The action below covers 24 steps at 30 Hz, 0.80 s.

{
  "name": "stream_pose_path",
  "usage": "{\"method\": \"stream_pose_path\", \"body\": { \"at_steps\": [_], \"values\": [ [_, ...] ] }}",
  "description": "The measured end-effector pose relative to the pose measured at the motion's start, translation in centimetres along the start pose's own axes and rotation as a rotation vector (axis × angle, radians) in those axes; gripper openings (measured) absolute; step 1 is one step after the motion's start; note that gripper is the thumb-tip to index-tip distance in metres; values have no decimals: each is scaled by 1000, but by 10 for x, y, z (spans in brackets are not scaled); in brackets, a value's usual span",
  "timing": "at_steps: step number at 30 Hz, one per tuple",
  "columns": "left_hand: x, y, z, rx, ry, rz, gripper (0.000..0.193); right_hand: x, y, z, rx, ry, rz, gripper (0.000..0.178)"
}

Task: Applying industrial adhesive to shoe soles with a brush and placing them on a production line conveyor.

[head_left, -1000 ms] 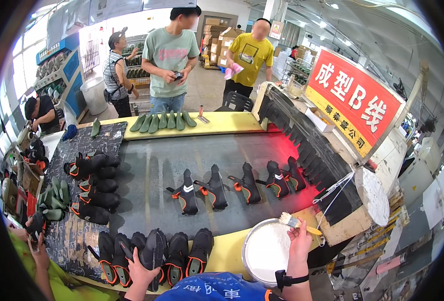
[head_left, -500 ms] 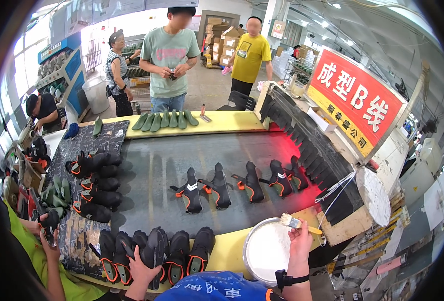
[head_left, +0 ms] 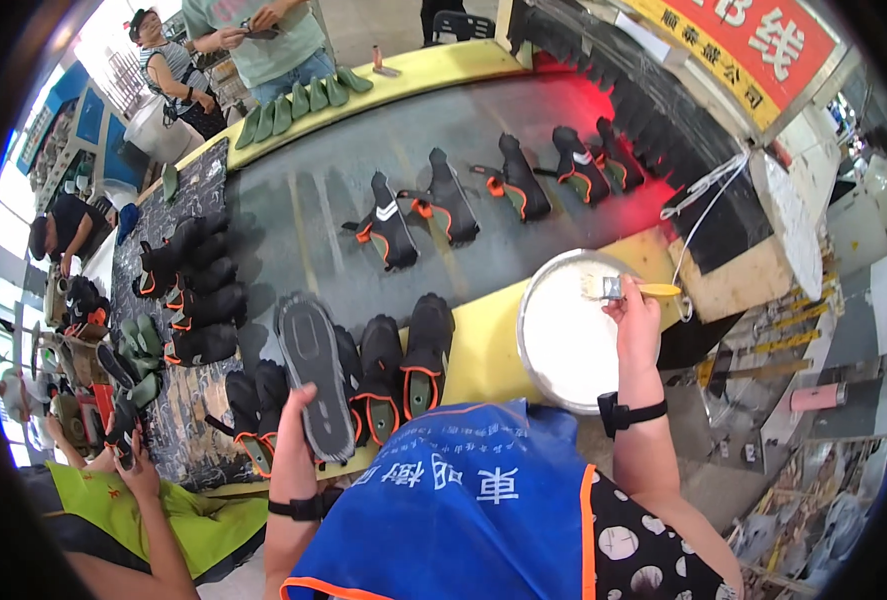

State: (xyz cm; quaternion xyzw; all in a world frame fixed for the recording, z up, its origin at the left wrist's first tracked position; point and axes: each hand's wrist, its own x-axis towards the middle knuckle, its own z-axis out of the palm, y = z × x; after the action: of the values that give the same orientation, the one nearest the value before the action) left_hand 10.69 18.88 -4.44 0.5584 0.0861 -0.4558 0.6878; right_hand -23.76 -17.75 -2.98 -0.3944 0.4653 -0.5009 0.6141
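My left hand (head_left: 295,408) grips a black shoe (head_left: 315,370), turned so that its dark grey sole faces up. Beside that shoe, several black shoes with orange trim (head_left: 427,345) stand along the near edge of the belt. My right hand (head_left: 637,325) holds a paintbrush (head_left: 660,290) by its yellow handle. Its pale bristles are over the far part of a round metal bowl (head_left: 522,345) of white liquid. Whether the bristles touch the liquid, I cannot tell.
Several black shoes (head_left: 448,205) lie on the grey belt (head_left: 293,225) towards a red-lit tunnel with black flaps (head_left: 653,150). More shoes (head_left: 208,305) line its left side. Green shoe lasts (head_left: 298,100) sit on the far yellow ledge. A co-worker in lime green (head_left: 153,520) handles a shoe at left.
My left hand has lifted the shoe from the row and turned its sole up. The brush has shifted so its bristles are over the bowl. The view has tilted downward.
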Motion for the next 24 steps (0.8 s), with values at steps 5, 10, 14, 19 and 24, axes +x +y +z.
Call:
{"method": "stream_pose_path", "body": {
  "at_steps": [5, 10, 14, 19, 24],
  "values": [
    [19, 17, 68, -259, -444, -29, 66, -1, 38, -33, 69, 126, 163, 23],
    [14, 5, 106, -221, -556, -127, 70, -1, 60, -65, -368, 148, -12, 23],
    [2, -6, 119, -97, -536, -192, 74, -8, 76, -80, -953, 83, -334, 19],
    [-6, -18, 134, 83, -567, -319, 72, -12, 91, -80, -1063, 61, -234, 21],
    [-25, -18, 162, 126, -552, -408, 62, -23, 63, -76, -824, 53, -282, 20]
  ]
}}
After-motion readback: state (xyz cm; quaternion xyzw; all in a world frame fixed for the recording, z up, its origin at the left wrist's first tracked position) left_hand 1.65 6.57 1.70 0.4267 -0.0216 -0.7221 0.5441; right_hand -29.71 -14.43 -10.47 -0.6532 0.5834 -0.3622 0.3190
